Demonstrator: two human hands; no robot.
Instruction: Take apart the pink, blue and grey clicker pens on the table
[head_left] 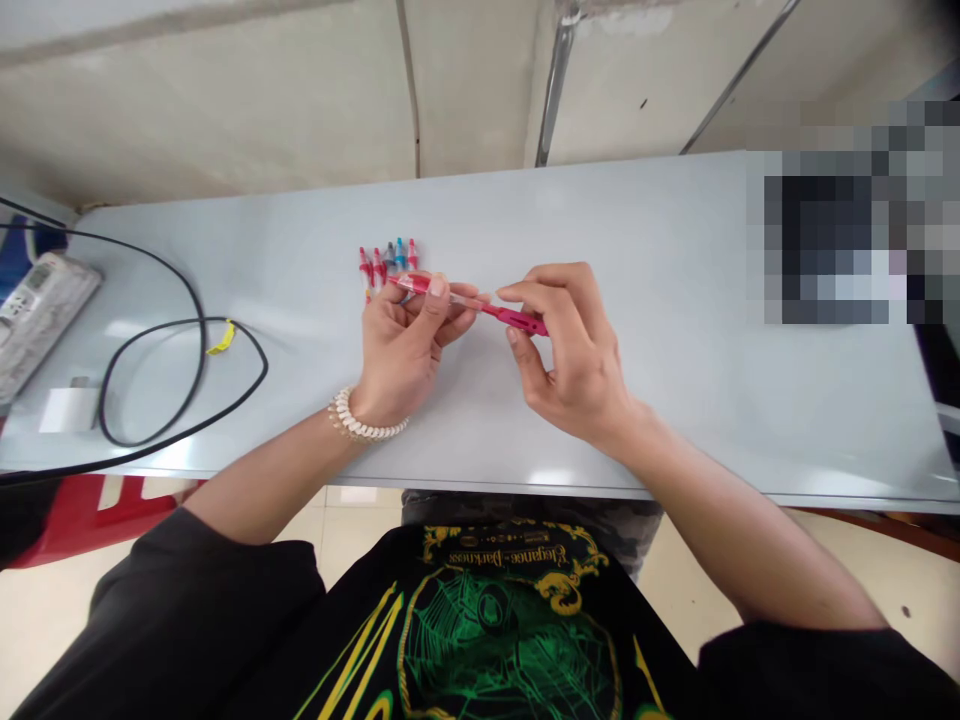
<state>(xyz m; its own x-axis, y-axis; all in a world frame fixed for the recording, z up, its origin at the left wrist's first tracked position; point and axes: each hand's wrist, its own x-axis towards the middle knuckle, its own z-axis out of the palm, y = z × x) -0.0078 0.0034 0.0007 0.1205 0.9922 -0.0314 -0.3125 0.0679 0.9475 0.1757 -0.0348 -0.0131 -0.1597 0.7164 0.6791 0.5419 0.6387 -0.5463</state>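
My left hand (409, 340) is closed around a pink click pen (523, 321), thumb pressed on its clear and red barrel. The pointed end sticks out to the left, and the pink clip end reaches to the right. Around that clip end curves my right hand (574, 350), its thumb tip at the lower edge and its index fingertip apart above it. Whether the thumb presses on the pen is hard to tell. Just beyond my left hand, several pens (377, 265) lie side by side, pink, dark grey and blue; my fingers hide their lower parts.
A black cable (262, 365) with a yellow tag (222, 338) loops over the left of the white table (697, 350). Further left are a white power strip (45, 310) and a white block (69, 409). A blurred dark object (825, 240) stands at the right.
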